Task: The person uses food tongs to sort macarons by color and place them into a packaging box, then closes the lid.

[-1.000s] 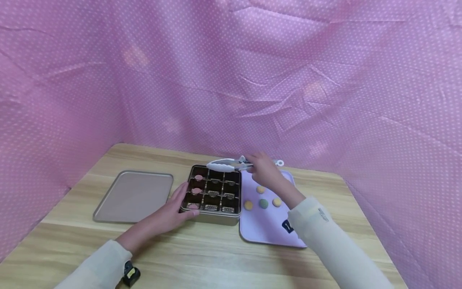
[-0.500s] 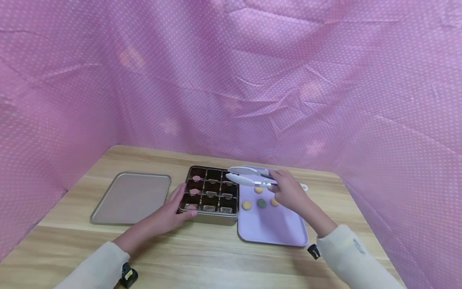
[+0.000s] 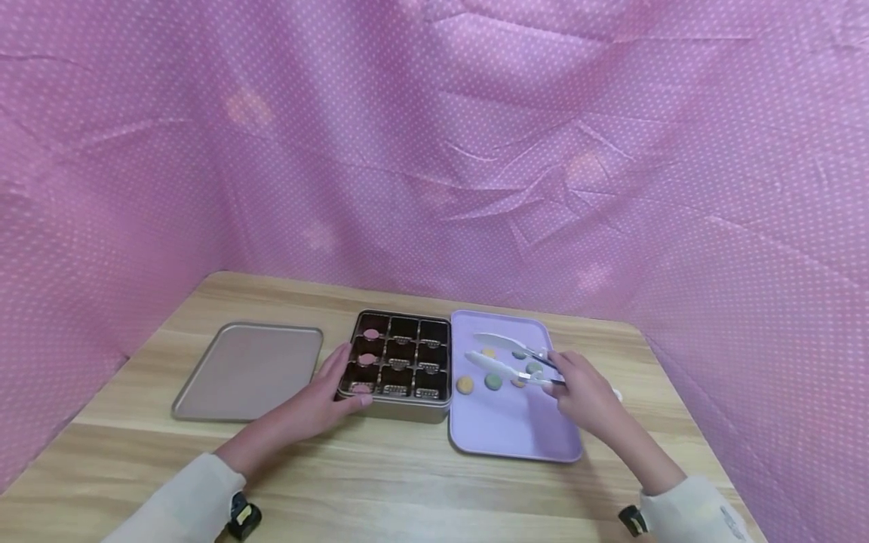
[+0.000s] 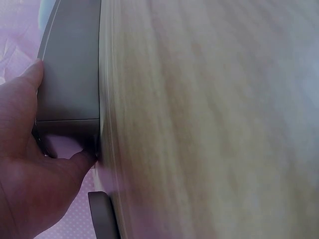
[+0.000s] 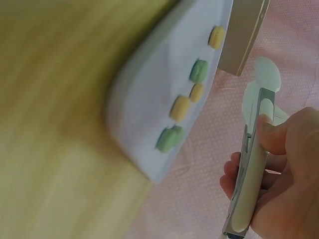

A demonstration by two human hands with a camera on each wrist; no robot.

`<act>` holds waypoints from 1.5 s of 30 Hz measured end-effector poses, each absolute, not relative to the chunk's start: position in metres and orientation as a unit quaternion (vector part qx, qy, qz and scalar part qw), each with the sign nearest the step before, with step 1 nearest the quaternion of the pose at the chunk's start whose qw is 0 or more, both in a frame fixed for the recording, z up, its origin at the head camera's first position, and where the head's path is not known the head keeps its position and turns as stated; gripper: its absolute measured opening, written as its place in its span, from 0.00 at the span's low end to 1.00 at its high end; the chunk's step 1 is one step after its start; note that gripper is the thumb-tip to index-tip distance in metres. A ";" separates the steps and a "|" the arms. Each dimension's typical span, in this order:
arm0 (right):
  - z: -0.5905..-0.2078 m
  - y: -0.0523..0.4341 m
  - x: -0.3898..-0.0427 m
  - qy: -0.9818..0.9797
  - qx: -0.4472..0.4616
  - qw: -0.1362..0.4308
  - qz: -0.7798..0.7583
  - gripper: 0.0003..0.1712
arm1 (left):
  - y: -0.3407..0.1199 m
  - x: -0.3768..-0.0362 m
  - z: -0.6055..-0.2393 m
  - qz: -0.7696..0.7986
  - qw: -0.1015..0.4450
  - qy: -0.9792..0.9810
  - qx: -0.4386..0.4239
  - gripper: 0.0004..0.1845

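My left hand (image 3: 319,400) rests at the near left corner of a bronze box (image 3: 410,411), thumb on its front and straight fingers along its left side. The box has a dark divided insert, with pink macarons (image 3: 366,360) in its left column. My right hand (image 3: 587,392) holds white-tipped tongs (image 5: 251,174) by the handles, their arms apart over a lilac tray (image 3: 502,437). Below the tongs lie several macarons, such as a yellow macaron (image 3: 465,385) and a green macaron (image 3: 492,381). Nothing sits between the tong tips. The tongs partly hide some macarons in the head view.
A flat bronze lid (image 3: 251,369) lies on the wooden table (image 3: 380,483) left of the box. The lilac tray stands close against the box's right side. Pink dotted cloth (image 3: 434,151) hangs behind and at both sides.
My right hand has carried the tongs from above the back of the box rightward and down over the lilac tray. The left hand stays at the box.
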State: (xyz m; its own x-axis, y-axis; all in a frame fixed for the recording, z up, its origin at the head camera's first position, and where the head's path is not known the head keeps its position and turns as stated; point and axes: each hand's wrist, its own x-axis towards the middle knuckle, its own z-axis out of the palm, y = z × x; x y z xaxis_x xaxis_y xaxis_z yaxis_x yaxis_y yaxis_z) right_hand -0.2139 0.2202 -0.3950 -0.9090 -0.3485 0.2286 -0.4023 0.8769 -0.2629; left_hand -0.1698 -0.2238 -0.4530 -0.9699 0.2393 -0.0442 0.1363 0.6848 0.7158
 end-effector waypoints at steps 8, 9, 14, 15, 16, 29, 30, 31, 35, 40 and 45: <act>-0.405 0.248 -0.191 -0.971 0.172 0.086 0.140 0.34 | -0.224 -0.170 -0.453 0.380 0.063 0.917 0.109 0.60; -0.407 0.252 -0.189 -0.972 0.170 0.087 0.139 0.34 | -0.224 -0.170 -0.453 0.380 0.064 0.916 0.108 0.60; -0.415 0.266 -0.181 -0.975 0.156 0.086 0.130 0.34 | -0.224 -0.169 -0.453 0.383 0.066 0.916 0.104 0.61; -0.416 0.268 -0.180 -0.976 0.153 0.085 0.129 0.34 | -0.224 -0.168 -0.453 0.383 0.066 0.916 0.103 0.61; -0.417 0.271 -0.179 -0.977 0.151 0.085 0.128 0.35 | -0.224 -0.169 -0.453 0.384 0.066 0.915 0.102 0.61; -0.427 0.283 -0.171 -0.978 0.146 0.096 0.117 0.33 | -0.224 -0.168 -0.452 0.380 0.063 0.917 0.105 0.61; -0.427 0.284 -0.171 -0.978 0.145 0.097 0.116 0.33 | -0.224 -0.168 -0.452 0.379 0.063 0.917 0.106 0.61; -0.428 0.284 -0.171 -0.978 0.144 0.098 0.113 0.33 | -0.224 -0.168 -0.452 0.378 0.063 0.917 0.106 0.61; -0.430 0.284 -0.172 -0.979 0.142 0.101 0.104 0.33 | -0.224 -0.168 -0.452 0.382 0.066 0.916 0.105 0.61; -0.432 0.283 -0.174 -0.979 0.145 0.108 0.095 0.32 | -0.225 -0.168 -0.452 0.386 0.066 0.914 0.105 0.61; -0.432 0.280 -0.175 -0.978 0.147 0.114 0.091 0.32 | -0.225 -0.168 -0.451 0.389 0.065 0.912 0.109 0.61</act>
